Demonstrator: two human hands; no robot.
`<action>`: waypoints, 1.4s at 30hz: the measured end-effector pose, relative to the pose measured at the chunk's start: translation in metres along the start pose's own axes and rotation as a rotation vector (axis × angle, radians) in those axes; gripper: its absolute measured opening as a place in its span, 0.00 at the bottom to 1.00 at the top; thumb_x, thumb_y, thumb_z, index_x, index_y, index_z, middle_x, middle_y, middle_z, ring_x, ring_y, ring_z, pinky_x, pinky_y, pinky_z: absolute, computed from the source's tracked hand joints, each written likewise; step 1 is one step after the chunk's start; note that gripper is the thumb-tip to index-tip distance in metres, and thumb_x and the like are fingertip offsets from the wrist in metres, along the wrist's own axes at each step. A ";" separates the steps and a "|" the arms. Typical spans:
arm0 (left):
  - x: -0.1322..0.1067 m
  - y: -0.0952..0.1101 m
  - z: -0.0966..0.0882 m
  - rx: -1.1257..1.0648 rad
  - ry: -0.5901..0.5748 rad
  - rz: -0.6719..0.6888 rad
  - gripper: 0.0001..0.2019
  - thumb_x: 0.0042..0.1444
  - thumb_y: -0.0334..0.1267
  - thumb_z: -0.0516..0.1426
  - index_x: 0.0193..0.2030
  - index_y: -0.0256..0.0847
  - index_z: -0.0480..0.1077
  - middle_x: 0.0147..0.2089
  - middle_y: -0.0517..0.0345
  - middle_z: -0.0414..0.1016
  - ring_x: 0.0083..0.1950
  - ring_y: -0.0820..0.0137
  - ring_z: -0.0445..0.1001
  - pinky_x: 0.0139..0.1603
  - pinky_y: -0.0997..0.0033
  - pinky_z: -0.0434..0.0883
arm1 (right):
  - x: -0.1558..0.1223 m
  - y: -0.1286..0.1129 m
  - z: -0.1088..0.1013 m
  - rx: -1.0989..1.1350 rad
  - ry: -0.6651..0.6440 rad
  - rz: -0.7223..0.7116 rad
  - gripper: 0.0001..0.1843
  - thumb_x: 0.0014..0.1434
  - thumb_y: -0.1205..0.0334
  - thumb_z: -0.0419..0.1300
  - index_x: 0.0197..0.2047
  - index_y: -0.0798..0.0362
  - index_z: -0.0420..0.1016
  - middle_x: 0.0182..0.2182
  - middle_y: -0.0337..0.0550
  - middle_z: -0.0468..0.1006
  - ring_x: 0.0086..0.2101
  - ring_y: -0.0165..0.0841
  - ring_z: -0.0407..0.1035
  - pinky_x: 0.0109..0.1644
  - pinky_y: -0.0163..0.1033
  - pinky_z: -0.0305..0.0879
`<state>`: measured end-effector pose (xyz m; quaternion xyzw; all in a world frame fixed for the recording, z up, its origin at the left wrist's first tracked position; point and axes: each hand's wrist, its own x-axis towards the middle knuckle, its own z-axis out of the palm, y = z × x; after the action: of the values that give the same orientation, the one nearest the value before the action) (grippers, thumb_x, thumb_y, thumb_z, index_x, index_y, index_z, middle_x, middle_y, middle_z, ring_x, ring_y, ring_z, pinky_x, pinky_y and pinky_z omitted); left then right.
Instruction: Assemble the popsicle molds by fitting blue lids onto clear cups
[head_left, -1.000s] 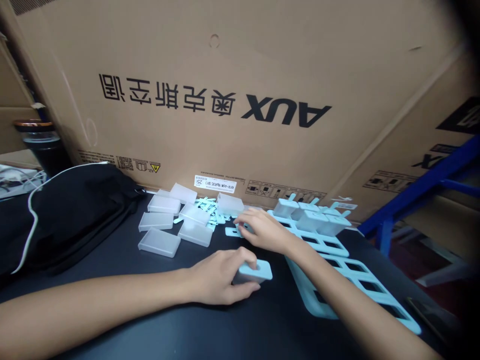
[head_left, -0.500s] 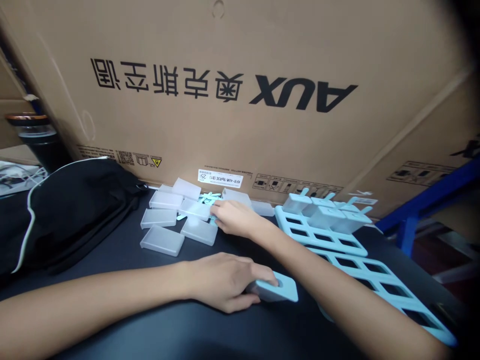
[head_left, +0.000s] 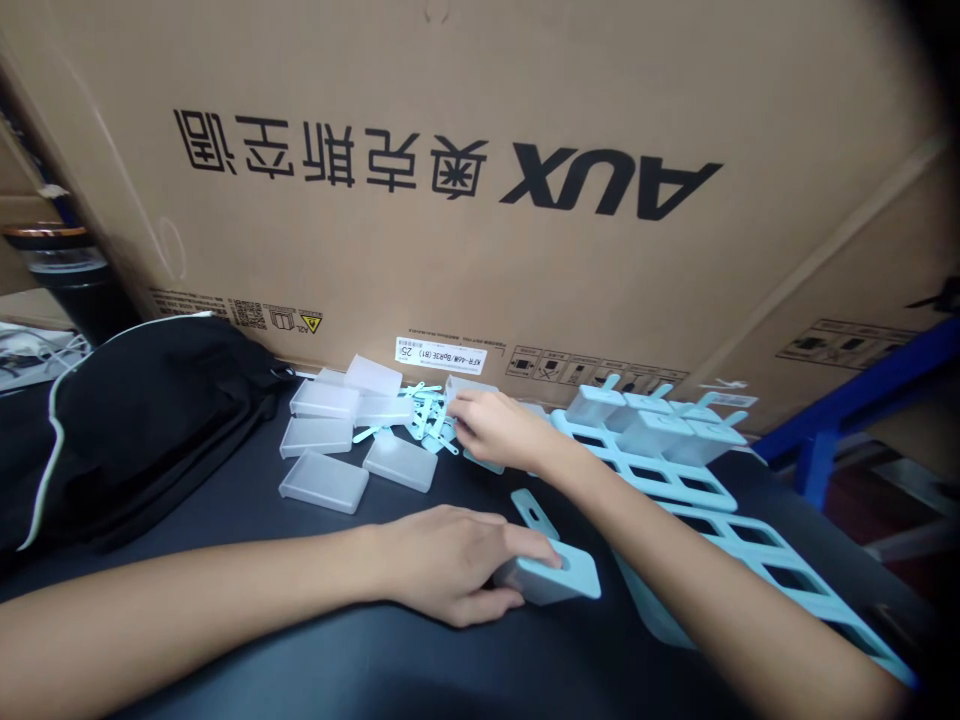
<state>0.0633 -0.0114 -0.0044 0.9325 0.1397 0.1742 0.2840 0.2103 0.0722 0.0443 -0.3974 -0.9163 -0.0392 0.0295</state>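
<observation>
My left hand (head_left: 457, 565) is closed round a frosted ice pop mould with a light-blue lid (head_left: 577, 572), held low at the front of the dark table. Its index finger presses on the lid by the opening. My right hand (head_left: 499, 428) hovers at the pile of light-blue sticks (head_left: 429, 415), its fingers pinched together; whether something is between them is hidden. Several frosted moulds without lids (head_left: 325, 482) lie left of the pile. Beyond the held mould rests a loose blue lid (head_left: 534, 513) with a slot.
Two light-blue racks (head_left: 679, 488) with rectangular openings lie on the right; the far one carries several lidded moulds with sticks (head_left: 651, 432). A large cardboard box (head_left: 450, 260) stands along the back. On the left are a black bag (head_left: 150, 430) and a dark cup (head_left: 82, 290).
My right hand has moved a little right, uncovering more of the stick pile and the loose lid. My left hand keeps its hold on the mould, nearly still.
</observation>
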 end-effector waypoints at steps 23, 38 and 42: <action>-0.003 -0.001 0.005 0.196 -0.069 0.309 0.14 0.60 0.33 0.54 0.52 0.53 0.66 0.64 0.65 0.67 0.67 0.68 0.62 0.63 0.68 0.66 | -0.142 0.001 -0.025 0.536 -0.029 0.334 0.15 0.69 0.50 0.42 0.35 0.48 0.60 0.24 0.37 0.70 0.25 0.32 0.66 0.32 0.39 0.63; -0.007 -0.002 0.007 0.293 -0.034 0.375 0.16 0.61 0.32 0.52 0.52 0.57 0.68 0.66 0.65 0.65 0.61 0.69 0.70 0.57 0.70 0.69 | -0.133 -0.002 -0.009 0.443 -0.072 0.235 0.10 0.62 0.59 0.54 0.47 0.48 0.64 0.44 0.45 0.72 0.41 0.36 0.68 0.43 0.40 0.65; -0.007 -0.001 0.008 0.305 0.002 0.372 0.16 0.62 0.32 0.51 0.52 0.56 0.68 0.64 0.64 0.67 0.57 0.69 0.73 0.52 0.72 0.71 | -0.133 0.002 -0.004 0.417 -0.145 0.206 0.02 0.59 0.63 0.55 0.36 0.49 0.64 0.37 0.41 0.70 0.34 0.33 0.66 0.37 0.39 0.64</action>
<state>0.0602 -0.0168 -0.0124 0.9740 -0.0094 0.2014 0.1029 0.3022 -0.0233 0.0369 -0.4761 -0.8588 0.1827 0.0487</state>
